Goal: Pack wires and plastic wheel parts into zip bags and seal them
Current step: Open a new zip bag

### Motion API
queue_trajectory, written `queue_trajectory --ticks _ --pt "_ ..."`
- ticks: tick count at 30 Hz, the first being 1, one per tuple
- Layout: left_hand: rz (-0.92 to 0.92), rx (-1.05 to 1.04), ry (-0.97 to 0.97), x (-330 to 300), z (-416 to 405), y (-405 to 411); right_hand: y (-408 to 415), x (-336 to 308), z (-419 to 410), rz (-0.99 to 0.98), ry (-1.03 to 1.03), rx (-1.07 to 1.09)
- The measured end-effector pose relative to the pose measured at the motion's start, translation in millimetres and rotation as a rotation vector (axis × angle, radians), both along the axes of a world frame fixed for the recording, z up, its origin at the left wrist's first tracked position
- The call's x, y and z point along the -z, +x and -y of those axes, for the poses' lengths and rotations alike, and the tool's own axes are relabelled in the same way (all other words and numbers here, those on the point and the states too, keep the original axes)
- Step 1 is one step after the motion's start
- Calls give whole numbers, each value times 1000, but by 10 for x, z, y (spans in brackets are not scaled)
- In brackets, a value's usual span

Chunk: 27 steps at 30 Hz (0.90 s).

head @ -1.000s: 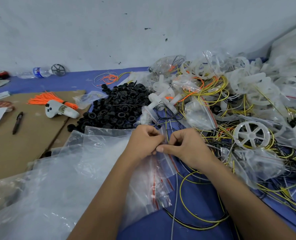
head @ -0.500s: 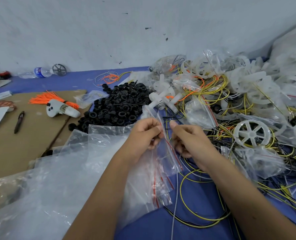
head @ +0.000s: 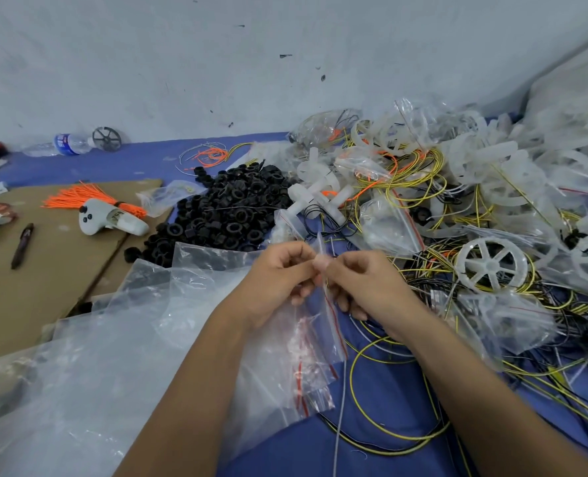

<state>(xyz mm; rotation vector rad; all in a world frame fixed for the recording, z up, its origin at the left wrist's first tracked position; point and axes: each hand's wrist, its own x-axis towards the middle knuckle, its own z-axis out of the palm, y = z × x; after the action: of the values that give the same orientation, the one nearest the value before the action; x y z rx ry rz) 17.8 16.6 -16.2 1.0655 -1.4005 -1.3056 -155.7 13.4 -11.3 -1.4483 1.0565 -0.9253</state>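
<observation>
A person's left hand point(head: 278, 277) and right hand point(head: 361, 284) meet again over a small zip bag point(head: 323, 301), fingertips pinching its red-striped mouth from either side, after having drawn slightly apart half a second ago when the bag's lip was pulled open. The closing pinch suggests the bag is being readied at the mouth; whether anything is inside it cannot be told. Both forearms reach forward from the bottom of the frame, wrists level, knuckles up, thumbs pressed toward each other above the blue-covered counter point(head: 141, 160). The bag hangs between the hands above a stack of empty bags point(head: 306, 366). Yellow and black wires point(head: 382, 359) loop just beside them, a white wheel point(head: 492, 265) lies to the right, and black rings point(head: 227, 208) are heaped beyond.
</observation>
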Motion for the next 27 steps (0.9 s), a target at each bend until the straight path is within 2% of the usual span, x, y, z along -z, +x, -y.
queue_trajectory --ticks 2,6,9,16,19,22,27 --pt "43 18 11 22 -18 -26 16 12 -9 -73 -41 1" --pt "9 45 57 -15 -30 -15 -30 -1 10 60 61 -61" --pt "-59 -9 91 -36 -20 7 -53 -7 23 110 106 -60" --pt "-136 -122 109 -35 -8 5 -20 102 49 -96 -110 134" --pt "52 -147 65 5 0 -55 -15 162 87 -257 -317 142" --pt "268 -189 30 53 4 -90 -2 197 97 -288 -459 124" --pt "288 -218 -23 5 13 -50 -6 195 94 -301 -475 79"
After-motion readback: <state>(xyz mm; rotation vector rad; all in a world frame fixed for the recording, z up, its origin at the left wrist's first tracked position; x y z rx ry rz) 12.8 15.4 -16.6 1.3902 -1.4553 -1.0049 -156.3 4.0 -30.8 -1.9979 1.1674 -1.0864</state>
